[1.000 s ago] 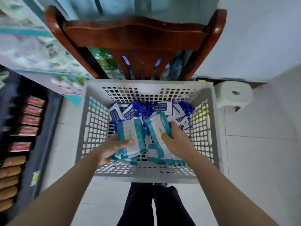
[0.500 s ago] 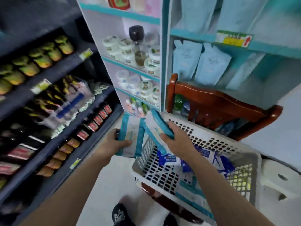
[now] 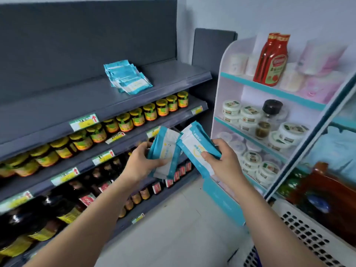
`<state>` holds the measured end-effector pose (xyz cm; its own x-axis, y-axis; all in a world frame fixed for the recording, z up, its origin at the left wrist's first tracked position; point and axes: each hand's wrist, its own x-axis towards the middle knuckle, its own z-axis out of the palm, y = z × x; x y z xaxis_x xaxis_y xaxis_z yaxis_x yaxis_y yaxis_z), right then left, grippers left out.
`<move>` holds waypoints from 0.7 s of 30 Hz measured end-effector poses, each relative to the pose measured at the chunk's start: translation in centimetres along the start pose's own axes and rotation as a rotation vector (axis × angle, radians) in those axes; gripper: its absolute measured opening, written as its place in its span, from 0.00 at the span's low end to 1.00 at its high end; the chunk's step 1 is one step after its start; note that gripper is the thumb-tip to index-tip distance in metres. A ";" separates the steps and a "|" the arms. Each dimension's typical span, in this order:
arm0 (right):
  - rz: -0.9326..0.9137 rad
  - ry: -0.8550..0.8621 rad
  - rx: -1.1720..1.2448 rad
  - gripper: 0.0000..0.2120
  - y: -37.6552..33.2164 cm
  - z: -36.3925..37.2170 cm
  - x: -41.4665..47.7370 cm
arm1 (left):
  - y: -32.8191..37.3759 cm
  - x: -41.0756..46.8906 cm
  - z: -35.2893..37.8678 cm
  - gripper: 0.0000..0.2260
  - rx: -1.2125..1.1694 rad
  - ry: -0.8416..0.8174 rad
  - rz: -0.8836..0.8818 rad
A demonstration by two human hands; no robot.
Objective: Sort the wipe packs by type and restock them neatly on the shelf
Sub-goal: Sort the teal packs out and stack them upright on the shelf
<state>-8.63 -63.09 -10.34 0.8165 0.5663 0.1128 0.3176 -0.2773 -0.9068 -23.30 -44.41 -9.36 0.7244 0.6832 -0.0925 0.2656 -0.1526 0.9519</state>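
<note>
My left hand (image 3: 141, 163) grips a small bundle of teal-and-white wipe packs (image 3: 167, 149), held up in front of the dark grey shelving. My right hand (image 3: 224, 161) grips another bundle of the same teal-and-white wipe packs (image 3: 196, 145), tilted, its corner touching the left bundle. A fanned stack of teal wipe packs (image 3: 127, 77) lies on the top grey shelf (image 3: 77, 101), above and left of both hands. The grey basket (image 3: 308, 234) shows only at the lower right corner, its contents mostly hidden.
Rows of yellow-lidded jars (image 3: 123, 122) fill the shelf below the top one, and dark bottles (image 3: 63, 205) stand lower down. A white-and-teal rack (image 3: 269, 89) with tubs and a red ketchup bottle (image 3: 273, 60) stands at right. A wooden chair (image 3: 325, 189) sits beside the basket.
Both hands lifted the teal wipe packs out of the basket and carried them up and left. The view swung from the basket to the grey shelving.
</note>
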 end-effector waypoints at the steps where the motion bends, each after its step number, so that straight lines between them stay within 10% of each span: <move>1: -0.028 0.001 0.007 0.10 -1.1 1.2 1.0 | 0.2 0.7 -1.6 0.19 -0.005 0.015 0.019; 21: -0.333 -0.028 0.232 0.14 -12.8 9.5 24.3 | 8.2 20.1 -14.8 0.20 -0.029 0.353 0.150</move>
<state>2.57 -38.43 0.16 0.6729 0.6174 0.4074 0.4423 0.1056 -0.8906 -16.05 -21.35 0.89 0.4891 0.8594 0.1494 0.1519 -0.2525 0.9556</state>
